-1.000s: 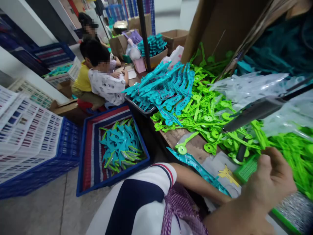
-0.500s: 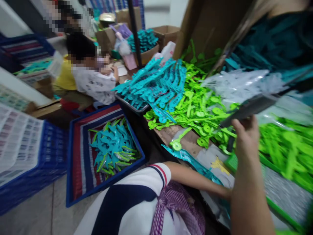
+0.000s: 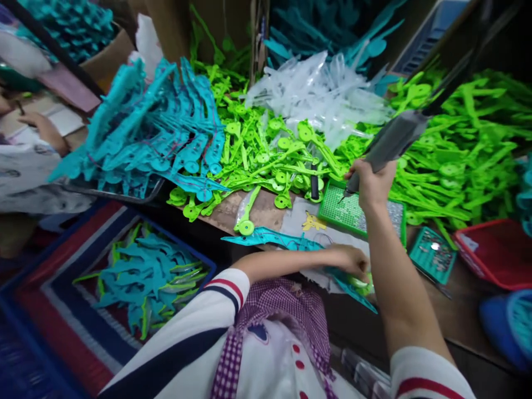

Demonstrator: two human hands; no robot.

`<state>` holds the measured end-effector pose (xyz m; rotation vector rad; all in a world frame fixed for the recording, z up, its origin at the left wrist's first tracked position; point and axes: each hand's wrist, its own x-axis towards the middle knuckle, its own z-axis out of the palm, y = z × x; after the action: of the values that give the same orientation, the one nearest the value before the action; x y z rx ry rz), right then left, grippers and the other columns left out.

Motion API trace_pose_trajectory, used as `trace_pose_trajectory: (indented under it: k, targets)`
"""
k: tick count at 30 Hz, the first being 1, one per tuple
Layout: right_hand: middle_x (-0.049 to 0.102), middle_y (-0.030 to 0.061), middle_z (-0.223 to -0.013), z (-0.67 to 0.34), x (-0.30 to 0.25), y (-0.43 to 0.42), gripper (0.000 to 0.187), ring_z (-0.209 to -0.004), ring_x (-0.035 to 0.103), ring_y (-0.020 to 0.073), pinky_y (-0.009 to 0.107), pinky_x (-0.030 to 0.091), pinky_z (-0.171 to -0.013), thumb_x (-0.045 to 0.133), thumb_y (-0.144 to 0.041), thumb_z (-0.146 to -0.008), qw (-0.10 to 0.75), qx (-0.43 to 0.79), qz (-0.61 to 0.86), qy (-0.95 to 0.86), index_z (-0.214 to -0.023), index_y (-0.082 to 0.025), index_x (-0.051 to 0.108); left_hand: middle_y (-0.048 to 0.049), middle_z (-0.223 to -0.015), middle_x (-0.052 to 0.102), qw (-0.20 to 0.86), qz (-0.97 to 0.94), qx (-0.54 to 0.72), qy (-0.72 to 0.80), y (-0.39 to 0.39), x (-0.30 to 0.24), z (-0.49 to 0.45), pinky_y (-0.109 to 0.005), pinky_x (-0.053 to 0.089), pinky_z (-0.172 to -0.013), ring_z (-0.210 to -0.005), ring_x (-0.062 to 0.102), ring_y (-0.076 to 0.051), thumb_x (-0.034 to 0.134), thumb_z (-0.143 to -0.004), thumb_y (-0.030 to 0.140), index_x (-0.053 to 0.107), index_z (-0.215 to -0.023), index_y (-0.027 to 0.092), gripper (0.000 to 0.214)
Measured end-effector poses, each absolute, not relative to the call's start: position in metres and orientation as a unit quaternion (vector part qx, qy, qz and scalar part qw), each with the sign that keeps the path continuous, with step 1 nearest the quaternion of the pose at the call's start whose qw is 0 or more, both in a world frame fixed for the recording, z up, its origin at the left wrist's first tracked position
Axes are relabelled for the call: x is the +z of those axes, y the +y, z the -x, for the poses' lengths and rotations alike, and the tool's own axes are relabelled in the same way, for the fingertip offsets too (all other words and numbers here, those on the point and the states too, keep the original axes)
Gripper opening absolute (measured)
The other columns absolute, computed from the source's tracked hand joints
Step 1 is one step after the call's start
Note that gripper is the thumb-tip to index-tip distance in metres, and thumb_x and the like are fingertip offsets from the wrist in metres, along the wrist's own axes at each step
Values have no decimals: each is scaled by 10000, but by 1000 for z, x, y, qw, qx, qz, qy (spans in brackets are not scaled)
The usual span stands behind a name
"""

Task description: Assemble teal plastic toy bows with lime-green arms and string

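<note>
My right hand (image 3: 374, 183) is wrapped round a grey electric screwdriver (image 3: 394, 138), its bit pointing down and left above a green tray (image 3: 349, 222). The tray has a perforated plate on its left side and a mass of small metal screws on its right. At the bench's front edge, my left hand (image 3: 351, 261) is closed over the right part of a long teal plastic piece (image 3: 270, 237). A bit of light green plastic shows under those fingers; the exact grip is hidden.
Heaped on the bench are lime-green plastic parts (image 3: 266, 149), clear plastic parts (image 3: 320, 94) and stacked teal pieces (image 3: 162, 133). A small teal screw box (image 3: 433, 255) and a red bin (image 3: 494, 252) lie right. Lower left stands a blue-rimmed crate (image 3: 70, 293). A co-worker's hand (image 3: 44, 130) shows far left.
The view has swung right, bringing the red bin and teal screw box into sight. My right hand now has the screwdriver's bit over the green tray. My left hand, hidden before, now shows.
</note>
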<state>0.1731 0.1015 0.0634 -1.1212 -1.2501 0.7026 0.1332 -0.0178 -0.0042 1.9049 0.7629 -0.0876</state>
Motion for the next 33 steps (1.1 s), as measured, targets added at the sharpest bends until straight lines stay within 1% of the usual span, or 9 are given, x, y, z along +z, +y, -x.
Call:
trace_pose_trajectory:
  k: [3, 6, 8, 11, 13, 20, 27, 29, 33]
  targets:
    - [565, -30, -576, -184, 46, 99, 325, -531, 561, 178, 377, 473, -522, 725, -558, -760, 625, 293, 513, -511, -857, -284, 581, -33, -1056, 753, 495, -819, -53, 285, -17, -10, -135, -315, 512, -789, -1002, 697, -249, 689, -813, 523, 683, -978, 226, 340]
    - [546, -26, -540, -189, 33, 93, 388, -461, 547, 162, 331, 434, -441, 697, -604, -765, 627, 278, 525, -504, -783, -226, 614, -79, -1144, 745, 482, -821, -64, 300, -17, -13, -137, -344, 533, -801, -1069, 691, -296, 701, -778, 539, 697, -1043, 222, 413]
    - [548, -25, -542, -193, 28, 93, 391, -445, 547, 159, 325, 440, -435, 697, -599, -754, 645, 261, 519, -496, -774, -215, 625, -87, -1192, 735, 479, -821, -68, 304, -16, -12, -138, -351, 540, -826, -1108, 682, -303, 698, -778, 539, 699, -1076, 226, 432]
    - [524, -25, -537, -199, 25, 100, 382, -449, 555, 180, 346, 453, -435, 652, -626, -774, 678, 246, 513, -465, -783, -244, 624, -64, -1192, 737, 482, -821, -73, 298, -16, -8, -136, -356, 543, -860, -1109, 684, -284, 671, -807, 554, 696, -1092, 244, 421]
    - [506, -24, -530, -202, 22, 104, 397, -464, 568, 201, 366, 456, -435, 625, -666, -782, 679, 251, 515, -459, -780, -269, 615, -57, -1170, 742, 483, -822, -74, 293, -16, -5, -135, -364, 543, -869, -1097, 686, -282, 660, -818, 556, 701, -1080, 247, 407]
    - [569, 27, -578, -206, 5, 105, 505, -661, 637, 256, 450, 514, -596, 496, -798, -813, 620, 263, 543, -500, -878, -312, 616, -112, -1191, 737, 480, -821, -79, 299, -16, -1, -134, -406, 545, -896, -1130, 676, -325, 669, -819, 510, 708, -1135, 197, 447]
    - [561, 21, -559, -203, 10, 99, 475, -532, 576, 231, 432, 463, -518, 573, -775, -773, 640, 286, 541, -465, -788, -301, 602, -147, -1224, 725, 481, -819, -85, 302, -16, -4, -136, -412, 551, -904, -1140, 674, -336, 665, -822, 512, 706, -1185, 175, 497]
    - [559, 21, -557, -202, 10, 97, 481, -539, 575, 231, 430, 459, -521, 561, -783, -783, 633, 286, 541, -474, -782, -303, 594, -147, -1226, 723, 480, -819, -81, 303, -16, -5, -136, -415, 549, -907, -1137, 673, -334, 668, -819, 512, 704, -1189, 177, 500]
    - [575, 12, -580, -202, 12, 100, 555, -614, 616, 241, 426, 479, -534, 509, -838, -793, 622, 273, 546, -490, -931, -311, 613, -126, -1208, 726, 476, -819, -76, 310, -16, -6, -135, -407, 539, -892, -1116, 675, -324, 668, -811, 520, 706, -1149, 206, 463]
